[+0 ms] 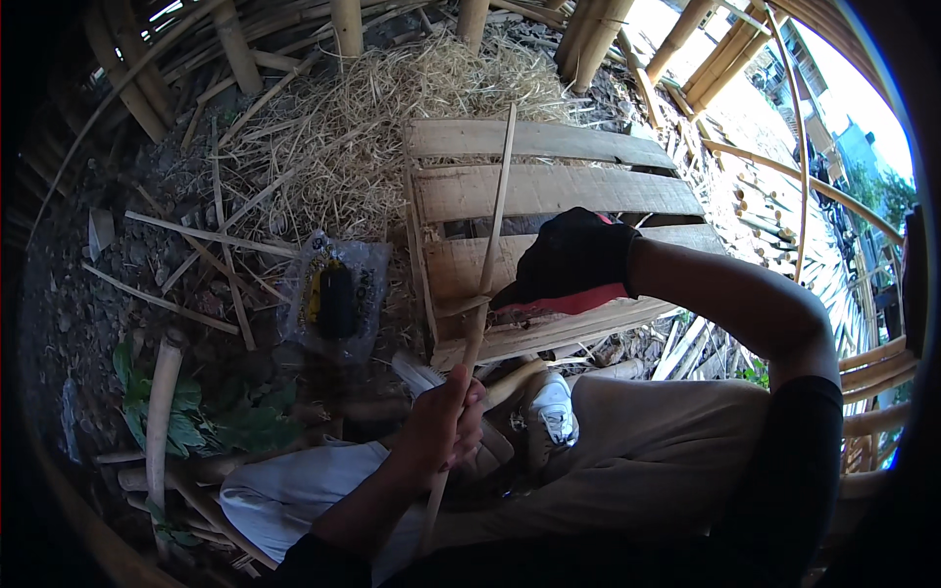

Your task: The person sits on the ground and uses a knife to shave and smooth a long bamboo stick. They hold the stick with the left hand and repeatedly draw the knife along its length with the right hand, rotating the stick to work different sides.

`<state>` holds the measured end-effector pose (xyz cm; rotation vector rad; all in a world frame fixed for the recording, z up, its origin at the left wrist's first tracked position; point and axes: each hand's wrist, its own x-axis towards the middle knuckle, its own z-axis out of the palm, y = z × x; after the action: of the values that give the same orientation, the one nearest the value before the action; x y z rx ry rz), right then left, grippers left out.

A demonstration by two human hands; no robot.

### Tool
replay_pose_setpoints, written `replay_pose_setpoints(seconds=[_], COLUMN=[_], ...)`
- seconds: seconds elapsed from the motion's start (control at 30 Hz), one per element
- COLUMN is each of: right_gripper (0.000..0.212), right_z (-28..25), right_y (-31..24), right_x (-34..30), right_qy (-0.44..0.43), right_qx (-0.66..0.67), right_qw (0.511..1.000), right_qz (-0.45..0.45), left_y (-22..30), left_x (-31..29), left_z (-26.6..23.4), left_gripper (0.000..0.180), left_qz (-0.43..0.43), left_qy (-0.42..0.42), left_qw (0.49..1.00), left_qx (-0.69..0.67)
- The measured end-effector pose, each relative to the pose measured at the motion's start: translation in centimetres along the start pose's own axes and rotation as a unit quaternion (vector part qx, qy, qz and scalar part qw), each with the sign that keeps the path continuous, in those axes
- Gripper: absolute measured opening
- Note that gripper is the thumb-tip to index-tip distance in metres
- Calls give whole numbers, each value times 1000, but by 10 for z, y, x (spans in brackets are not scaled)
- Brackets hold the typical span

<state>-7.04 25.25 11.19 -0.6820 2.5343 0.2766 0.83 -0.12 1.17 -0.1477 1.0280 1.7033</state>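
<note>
A long, thin bamboo strip (497, 211) runs from near my lap up over a wooden slatted pallet (559, 186). My bare left hand (441, 423) is wrapped round its lower part. On my right hand (573, 263) is a black glove with a red palm side. Its fingers are closed round what looks like a knife, mostly hidden by the glove. The knife's narrow blade (461, 307) lies across the strip, a little above my left hand. The strip's upper end rests over the pallet's slats or just above them; I cannot tell which.
Left of the pallet lies a clear plastic bag (338, 289) with a black and yellow thing in it. Bamboo shavings (333, 176) are heaped behind. Loose strips (211, 235), a bamboo pole (160, 431) and green leaves (245, 421) lie at left. Bamboo posts (588, 44) stand behind.
</note>
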Motion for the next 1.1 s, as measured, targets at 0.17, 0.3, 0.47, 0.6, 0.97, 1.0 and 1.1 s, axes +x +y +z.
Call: replay_pose_setpoints(seconds=[0.17, 0.3, 0.47, 0.6, 0.97, 1.0, 1.1], right_gripper=[72, 68, 67, 68, 82, 84, 84], right_z=[-15, -17, -18, -14, -23, -24, -18], right_y=[8, 12, 10, 80, -27, -29, 23], right_x=[9, 9, 11, 8, -2, -1, -2], right_qy=[-27, -11, -8, 72, -73, -95, -42], right_qx=[-4, -21, -34, -19, 26, 18, 80], right_qw=[999, 1000, 999, 976, 996, 994, 995], right_qz=[20, 20, 39, 203, 53, 43, 46], left_y=[6, 7, 7, 8, -6, -9, -1], left_x=[0, 2, 3, 1, -1, -1, 2], left_z=[3, 4, 2, 6, 2, 2, 6], left_gripper=[54, 53, 52, 52, 53, 53, 53], left_qz=[-7, -16, -6, -11, 0, 7, 4], left_qy=[-14, -27, -24, -39, -20, -16, -24], left_qw=[1000, 998, 999, 998, 1000, 1000, 1000], left_qx=[-26, -48, -39, -41, -13, -6, -10])
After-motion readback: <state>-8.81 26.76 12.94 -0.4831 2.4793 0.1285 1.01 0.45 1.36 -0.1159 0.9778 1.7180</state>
